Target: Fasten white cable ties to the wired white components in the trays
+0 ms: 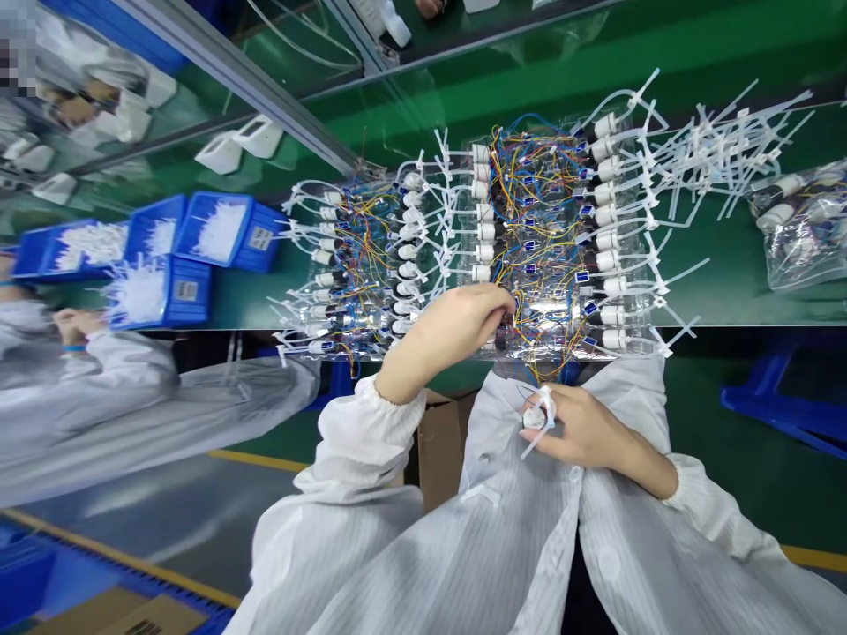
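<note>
The green desk [701, 282] runs across the view and passes out of sight at both sides; much of its surface is hidden under the things on it. To the left, a co-worker's white sleeve [132, 370] is blurred and stretched near the frame's edge, so what the co-worker's hands [72, 326] hold is hard to make out. A slanting metal post [244, 84] crosses the upper left and blocks part of the area behind it. On the desk lie two broad groups of wired parts, the right group [529, 238] and the left group [363, 238], each with white-ended pieces along both sides and tangled coloured wires between; single wires cannot be traced. Blue bins [189, 291] with white pieces stand farther left. Below the desk edge, a cardboard box [440, 450] is partly covered by the left sleeve. At the right, a clear bag [800, 265] of similar parts is cut off by the frame. Near it, loose white ties [721, 159] overlap in a heap.

The left hand [460, 317] reaches over the near left corner of the right group, hiding some pieces; its bent fingertips are among the wires, and whether they grip anything cannot be told. The right hand [582, 428], over the lap, grasps a small round white-ended part [534, 418] with a white tie [546, 402] at it; the fingers cover some of both.
</note>
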Demonstrator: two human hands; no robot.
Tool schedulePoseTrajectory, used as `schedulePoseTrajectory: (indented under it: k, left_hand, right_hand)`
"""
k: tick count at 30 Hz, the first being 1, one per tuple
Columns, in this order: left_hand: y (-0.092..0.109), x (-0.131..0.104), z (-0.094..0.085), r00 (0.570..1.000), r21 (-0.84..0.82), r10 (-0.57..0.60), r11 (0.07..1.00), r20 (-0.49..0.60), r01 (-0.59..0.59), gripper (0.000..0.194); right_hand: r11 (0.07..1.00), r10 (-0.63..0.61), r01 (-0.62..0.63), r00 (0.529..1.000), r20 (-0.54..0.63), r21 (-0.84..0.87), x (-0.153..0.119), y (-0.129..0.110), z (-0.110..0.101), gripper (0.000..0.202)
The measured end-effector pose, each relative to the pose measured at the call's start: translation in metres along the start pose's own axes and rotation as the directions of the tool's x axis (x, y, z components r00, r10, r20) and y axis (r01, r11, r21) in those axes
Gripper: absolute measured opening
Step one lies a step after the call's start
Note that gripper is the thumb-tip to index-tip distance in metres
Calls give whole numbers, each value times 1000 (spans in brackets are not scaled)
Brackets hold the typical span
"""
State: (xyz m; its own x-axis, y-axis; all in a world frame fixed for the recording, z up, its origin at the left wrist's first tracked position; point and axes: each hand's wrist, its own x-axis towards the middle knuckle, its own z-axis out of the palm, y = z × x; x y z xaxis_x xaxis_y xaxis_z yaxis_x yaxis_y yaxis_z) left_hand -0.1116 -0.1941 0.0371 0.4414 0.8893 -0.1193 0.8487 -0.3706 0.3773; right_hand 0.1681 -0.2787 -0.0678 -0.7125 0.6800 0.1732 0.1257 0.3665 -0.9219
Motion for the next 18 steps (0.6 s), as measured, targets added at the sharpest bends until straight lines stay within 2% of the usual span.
schedulePoseTrajectory:
  k: [4, 9, 12, 15, 18]
  left_hand:
    - [0, 0, 2, 996, 11, 67, 998, 62, -68, 25]
    - [4, 1, 0, 990, 50, 138, 989, -8, -138, 19]
    - [6, 7, -6, 972, 76, 206, 977, -110, -199, 19]
    - [6, 22, -18, 951, 122, 237, 969, -201, -215, 18]
    - [0, 52, -28, 942, 123, 286, 956, -175, -268, 20]
  right_hand:
    - [1000, -24, 23, 999, 22, 13, 2, 1, -1, 17]
    - [1000, -16, 16, 999, 29, 10, 1, 3, 0, 17]
    - [1000, -28, 28, 1000, 12, 9, -2, 4, 2, 18]
    - [999, -43, 43, 999, 1, 9, -3, 4, 3, 18]
    - [999, -40, 39, 999, 6, 14, -3, 5, 4, 19]
